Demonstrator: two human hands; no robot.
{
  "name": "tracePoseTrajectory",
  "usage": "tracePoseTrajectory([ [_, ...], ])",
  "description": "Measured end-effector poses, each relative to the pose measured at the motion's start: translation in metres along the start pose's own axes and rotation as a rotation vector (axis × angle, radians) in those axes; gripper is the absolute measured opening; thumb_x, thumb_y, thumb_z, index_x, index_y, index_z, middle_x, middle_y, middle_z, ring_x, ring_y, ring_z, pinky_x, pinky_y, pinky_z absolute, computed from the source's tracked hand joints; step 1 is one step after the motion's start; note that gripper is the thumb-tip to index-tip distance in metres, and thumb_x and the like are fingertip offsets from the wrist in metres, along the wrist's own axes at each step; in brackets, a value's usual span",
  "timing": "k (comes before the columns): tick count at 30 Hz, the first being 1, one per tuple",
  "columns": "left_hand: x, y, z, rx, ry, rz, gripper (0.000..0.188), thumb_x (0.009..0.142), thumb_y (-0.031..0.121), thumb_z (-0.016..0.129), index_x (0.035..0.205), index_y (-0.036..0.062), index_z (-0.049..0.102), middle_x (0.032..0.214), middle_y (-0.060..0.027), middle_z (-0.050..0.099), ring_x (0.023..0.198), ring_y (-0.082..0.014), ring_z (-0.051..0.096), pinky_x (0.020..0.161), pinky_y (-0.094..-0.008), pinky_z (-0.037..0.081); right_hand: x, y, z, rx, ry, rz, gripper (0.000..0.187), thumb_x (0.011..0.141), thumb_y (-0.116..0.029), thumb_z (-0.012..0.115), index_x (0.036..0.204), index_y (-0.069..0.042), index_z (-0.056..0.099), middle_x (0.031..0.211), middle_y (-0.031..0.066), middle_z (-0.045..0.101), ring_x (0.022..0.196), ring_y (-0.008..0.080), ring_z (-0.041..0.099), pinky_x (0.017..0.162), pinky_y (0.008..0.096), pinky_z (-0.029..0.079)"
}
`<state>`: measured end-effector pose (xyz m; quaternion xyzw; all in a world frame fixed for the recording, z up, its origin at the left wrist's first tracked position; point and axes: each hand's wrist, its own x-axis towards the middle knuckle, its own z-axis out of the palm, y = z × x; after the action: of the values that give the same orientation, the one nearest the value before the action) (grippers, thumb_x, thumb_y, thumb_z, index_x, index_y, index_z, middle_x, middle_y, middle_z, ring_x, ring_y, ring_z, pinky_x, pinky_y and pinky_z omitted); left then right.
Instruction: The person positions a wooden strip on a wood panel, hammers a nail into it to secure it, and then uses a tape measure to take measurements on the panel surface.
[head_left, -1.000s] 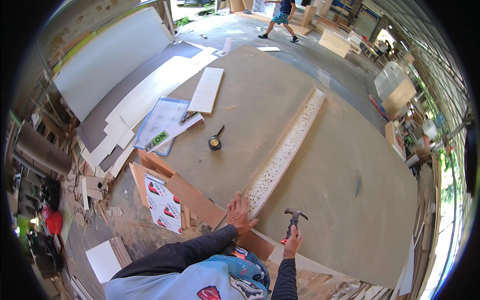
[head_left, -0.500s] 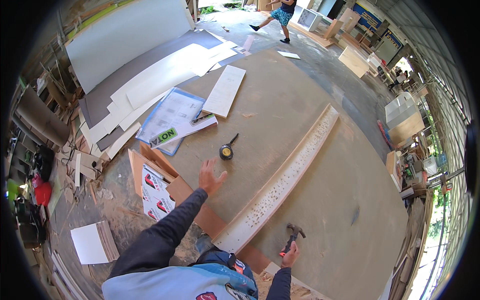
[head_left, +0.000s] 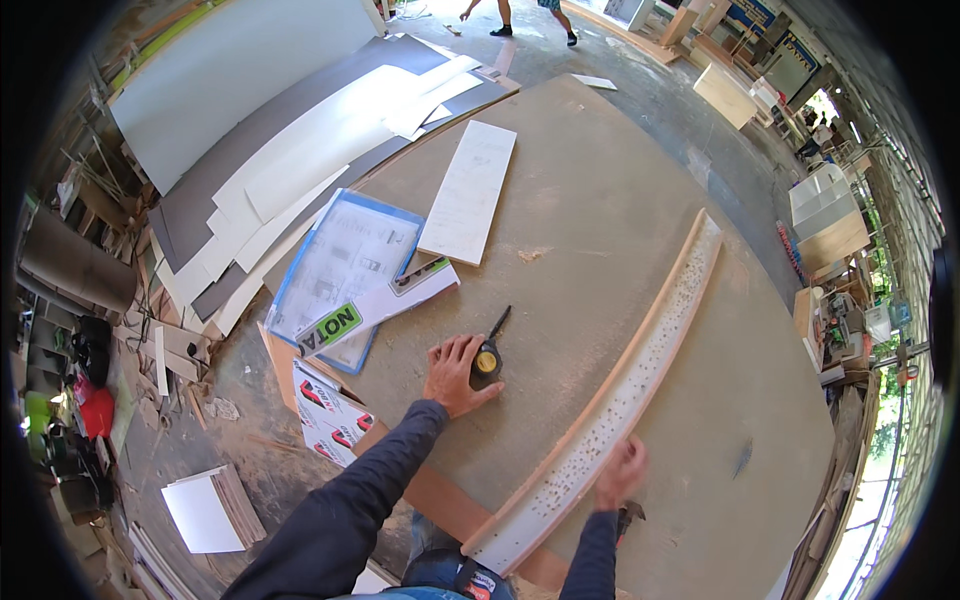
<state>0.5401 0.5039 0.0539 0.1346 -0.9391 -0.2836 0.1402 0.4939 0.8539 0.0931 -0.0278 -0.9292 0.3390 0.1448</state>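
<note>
A black tape measure (head_left: 487, 362) with a yellow centre rests on the large brown worktable (head_left: 570, 290). My left hand (head_left: 458, 376) curls round its left side, thumb below and fingers above. My right hand (head_left: 622, 473) is over the near right edge of a long narrow white board (head_left: 610, 425) dotted with many small pale bits; its fingers are bent and blurred, and I see nothing in them. A hammer (head_left: 630, 516) lies on the table by my right forearm, which hides most of it.
Left of the tape measure lie a blue-edged plastic folder (head_left: 345, 265) with papers, a printed strip (head_left: 385, 305) and a white panel (head_left: 470, 190). White and grey sheets (head_left: 290, 170) are piled beyond. Offcuts (head_left: 210, 510) stand on the floor. Another person's legs (head_left: 530, 20) show at the far edge.
My left hand has reached right onto the tape measure. My right hand has let go of the hammer and moved up to the long board. The other person has walked left.
</note>
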Motion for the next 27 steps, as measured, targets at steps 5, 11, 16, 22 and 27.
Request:
tracePoseTrajectory([
  [5,0.002,-0.010,-0.008,-0.048,0.046,-0.023,0.090,0.071,0.054,0.082,0.142,0.0089,0.050,0.135,-0.0138,0.053,0.132,-0.0321,0.044,0.108,-0.0481,0.030,0.053,-0.212,0.185,0.192,-0.288,-0.119,0.063,0.092,-0.044,0.071,0.127,0.006,0.057,0.116,0.0239,0.063,0.109,0.0366,0.061,0.098,0.0461,0.047],
  [11,-0.015,-0.031,0.034,-0.056,-0.100,-0.036,0.072,0.079,0.046,0.070,0.135,0.0028,0.057,0.137,-0.0159,0.054,0.131,-0.0333,0.045,0.108,-0.0527,0.029,0.065,-0.342,0.326,-0.251,-0.402,-0.076,0.135,0.067,-0.071,0.082,0.155,0.009,0.018,0.147,0.0382,0.039,0.137,0.0512,0.040,0.113,0.0590,0.033],
  [16,-0.018,-0.037,0.028,-0.052,-0.012,0.032,0.064,0.086,0.039,0.063,0.138,0.0027,0.055,0.139,-0.0179,0.054,0.133,-0.0340,0.045,0.108,-0.0540,0.030,0.061,-0.370,0.333,-0.293,-0.526,0.016,0.148,0.054,-0.064,0.094,0.157,0.007,0.015,0.145,0.0344,0.038,0.136,0.0492,0.040,0.111,0.0581,0.036],
  [22,0.012,-0.009,-0.013,-0.191,0.000,-0.028,0.080,0.071,0.036,0.077,0.142,0.0064,0.052,0.138,-0.0155,0.053,0.131,-0.0340,0.046,0.106,-0.0513,0.033,0.138,-0.341,0.293,-0.451,-0.404,-0.208,0.129,0.060,-0.036,0.098,0.155,0.007,0.022,0.135,0.0269,0.046,0.124,0.0398,0.051,0.105,0.0436,0.045],
  [27,0.009,-0.016,-0.014,-0.191,0.019,-0.057,0.083,0.067,0.035,0.079,0.141,0.0089,0.053,0.135,-0.0133,0.053,0.130,-0.0344,0.046,0.107,-0.0498,0.032,0.164,-0.293,0.235,-0.446,-0.163,-0.631,0.098,0.073,-0.011,0.086,0.152,0.010,0.032,0.125,0.0192,0.052,0.114,0.0323,0.052,0.099,0.0404,0.046],
])
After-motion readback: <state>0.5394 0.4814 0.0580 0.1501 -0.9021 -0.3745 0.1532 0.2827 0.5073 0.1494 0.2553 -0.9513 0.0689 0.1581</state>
